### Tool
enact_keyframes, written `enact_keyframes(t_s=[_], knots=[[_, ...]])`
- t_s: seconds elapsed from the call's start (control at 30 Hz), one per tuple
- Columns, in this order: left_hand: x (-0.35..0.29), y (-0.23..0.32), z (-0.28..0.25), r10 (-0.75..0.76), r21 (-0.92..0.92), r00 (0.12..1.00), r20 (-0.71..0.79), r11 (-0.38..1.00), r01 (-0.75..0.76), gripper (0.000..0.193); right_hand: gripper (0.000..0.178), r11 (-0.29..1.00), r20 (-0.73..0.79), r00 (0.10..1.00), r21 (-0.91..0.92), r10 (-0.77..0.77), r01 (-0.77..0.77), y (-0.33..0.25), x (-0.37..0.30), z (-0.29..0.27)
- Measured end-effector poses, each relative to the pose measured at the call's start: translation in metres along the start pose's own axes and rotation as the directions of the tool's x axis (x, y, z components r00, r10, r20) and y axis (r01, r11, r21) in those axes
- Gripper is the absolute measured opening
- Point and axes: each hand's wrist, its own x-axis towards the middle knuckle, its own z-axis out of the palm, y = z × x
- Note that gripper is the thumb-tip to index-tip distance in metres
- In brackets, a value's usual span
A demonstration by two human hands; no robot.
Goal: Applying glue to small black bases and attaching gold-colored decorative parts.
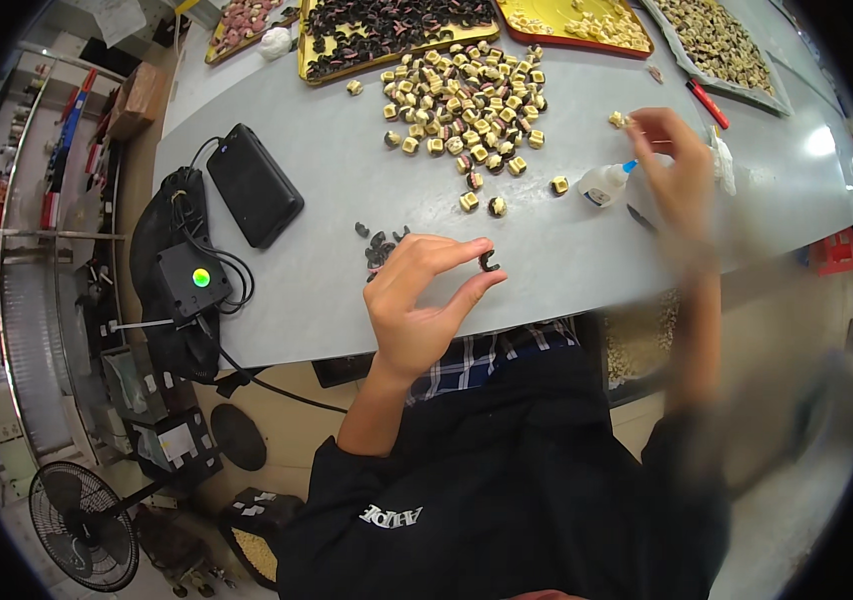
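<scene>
Between the thumb and index finger of my left hand point(415, 305) is a small black C-shaped piece point(488, 262). My right hand point(679, 168) is raised over the right part of the table, its fingertips closed at a small cream-coloured piece point(619, 119). Just below those fingers lies a small white glue bottle point(602, 186) with a blue tip. Several loose black curved pieces point(380, 250) rest behind my left hand. Farther back spreads a pile of small cream-and-black assembled pieces point(467, 100), with a few single ones nearer me.
Trays along the far side hold black pieces point(387, 30), cream pieces point(597, 25) and mixed pieces point(712, 45). A red pen-like tool point(709, 104) lies at the right. On the left are a black power bank point(255, 185) and a cabled box with a green light point(195, 278).
</scene>
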Motion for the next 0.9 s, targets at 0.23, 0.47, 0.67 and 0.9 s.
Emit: enact_keyframes(t_s=[0.23,0.47,0.67,0.9], knots=[[0.0,0.0,-0.001,0.019,-0.051,1.0,-0.016,0.998,-0.02,0.032,0.012,0.777,-0.211,0.969,0.629,0.129,0.034,-0.049,-0.067,-0.021],[-0.005,-0.002,-0.002,0.044,-0.145,0.999,0.001,0.988,-0.043,0.033,0.021,0.413,0.326,0.911,0.815,0.254,-0.406,-0.091,-0.112,0.021],[-0.004,0.0,-0.003,0.064,-0.206,0.997,0.044,0.977,-0.054,0.033,0.03,0.247,0.527,0.811,0.775,0.256,-0.581,-0.093,-0.102,0.031],[-0.007,-0.002,-0.002,0.049,-0.268,0.998,0.037,0.963,-0.037,0.031,0.029,0.079,0.613,0.768,0.77,0.183,-0.633,-0.086,-0.104,0.04]])
